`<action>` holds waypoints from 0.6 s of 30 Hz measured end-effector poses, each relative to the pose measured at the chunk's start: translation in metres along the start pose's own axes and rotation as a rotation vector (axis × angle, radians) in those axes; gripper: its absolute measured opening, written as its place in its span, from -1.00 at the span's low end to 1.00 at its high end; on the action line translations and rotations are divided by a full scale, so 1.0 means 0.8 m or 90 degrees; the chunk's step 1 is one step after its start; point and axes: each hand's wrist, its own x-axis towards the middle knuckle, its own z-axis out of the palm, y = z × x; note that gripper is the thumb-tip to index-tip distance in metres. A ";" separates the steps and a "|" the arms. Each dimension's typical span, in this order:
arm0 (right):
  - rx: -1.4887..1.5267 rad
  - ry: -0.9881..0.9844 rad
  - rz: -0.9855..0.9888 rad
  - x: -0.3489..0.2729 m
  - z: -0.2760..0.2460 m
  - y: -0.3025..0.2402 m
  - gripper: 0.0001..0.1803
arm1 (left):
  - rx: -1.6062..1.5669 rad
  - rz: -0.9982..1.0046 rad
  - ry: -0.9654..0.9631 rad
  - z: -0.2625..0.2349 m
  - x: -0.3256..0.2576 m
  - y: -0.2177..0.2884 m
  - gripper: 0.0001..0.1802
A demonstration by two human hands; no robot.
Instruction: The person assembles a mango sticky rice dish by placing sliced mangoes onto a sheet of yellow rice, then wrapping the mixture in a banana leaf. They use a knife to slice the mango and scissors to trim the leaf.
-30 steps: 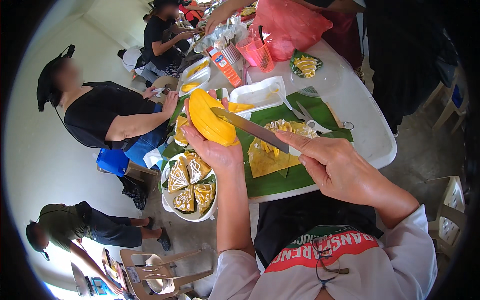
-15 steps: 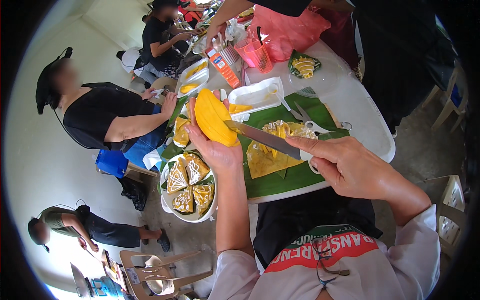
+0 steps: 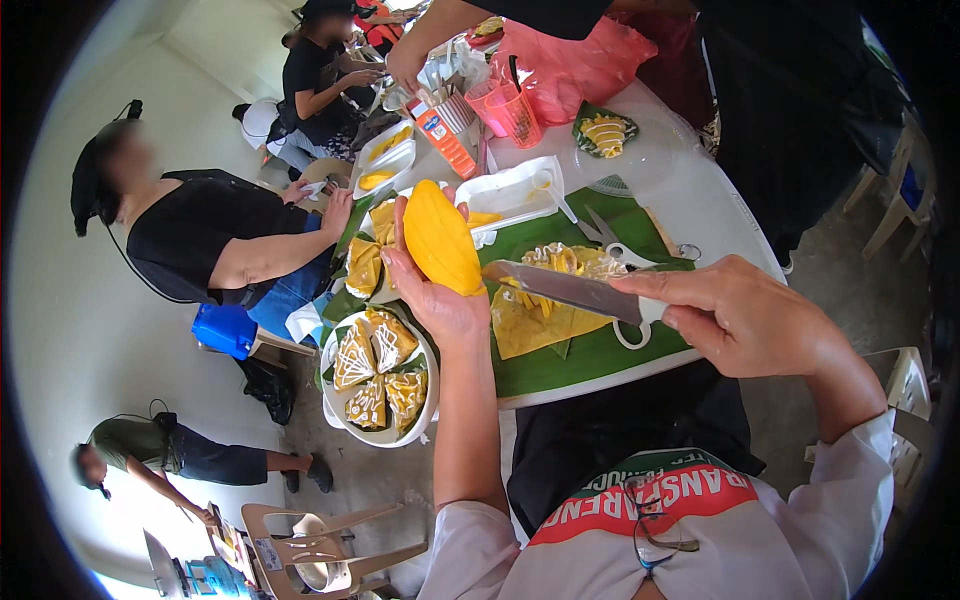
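Note:
A yellow mango half (image 3: 440,238) rests upright in my left hand (image 3: 447,312), whose fingers wrap behind it. My right hand (image 3: 740,318) grips a knife (image 3: 570,288) by its white handle, index finger along the top. The blade points left, its tip just apart from the mango's lower right side. Beneath it, a folded yellow crepe (image 3: 540,325) with mango strips and white cream lies on a banana leaf (image 3: 640,345). White-handled scissors (image 3: 628,258) lie just beyond the crepe.
A white round dish (image 3: 428,405) of drizzled crepe wedges stands left of my forearm. Farther off are a foam tray (image 3: 515,190), an orange carton (image 3: 445,140), pink cups (image 3: 515,118) and a red plastic bag (image 3: 580,65). A person in black (image 3: 205,235) sits at left.
The knife has drawn away to the right from the mango, and its tip no longer overlaps it. My left hand has shifted slightly right with the mango.

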 end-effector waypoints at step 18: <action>0.043 0.303 -0.166 0.031 0.082 0.006 -0.42 | -0.097 -0.046 0.108 0.016 -0.002 0.024 -0.40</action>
